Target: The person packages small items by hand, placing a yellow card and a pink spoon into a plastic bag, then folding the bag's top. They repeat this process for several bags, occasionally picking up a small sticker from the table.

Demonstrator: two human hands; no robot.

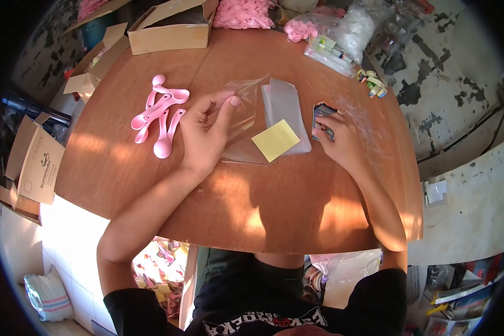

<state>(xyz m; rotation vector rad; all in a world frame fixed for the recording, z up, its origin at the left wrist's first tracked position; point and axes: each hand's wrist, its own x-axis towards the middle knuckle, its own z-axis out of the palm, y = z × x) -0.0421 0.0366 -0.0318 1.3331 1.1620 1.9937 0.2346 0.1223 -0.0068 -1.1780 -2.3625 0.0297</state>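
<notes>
My left hand (206,131) is closed, with a thin clear plastic bag (248,112) pinched at its thumb and fingertips. Over at the right, my right hand (341,140) has its fingers curled onto a small dark printed stack (322,111), which looks like cards or labels; the fingers partly cover it. Between the hands lies a pile of clear plastic bags (285,101). A yellow slip of paper (275,140) rests across that pile's lower left edge. Left of my left hand, several pink measuring spoons (161,109) lie in a loose cluster on the wooden table (224,201).
A cardboard box (171,39) and heaps of pink items (243,14) stand along the far edge. Bagged small boxes (330,53) and loose ones (372,84) sit far right. A brown carton (36,159) is left of the table. Below is a container of coloured slips (162,269).
</notes>
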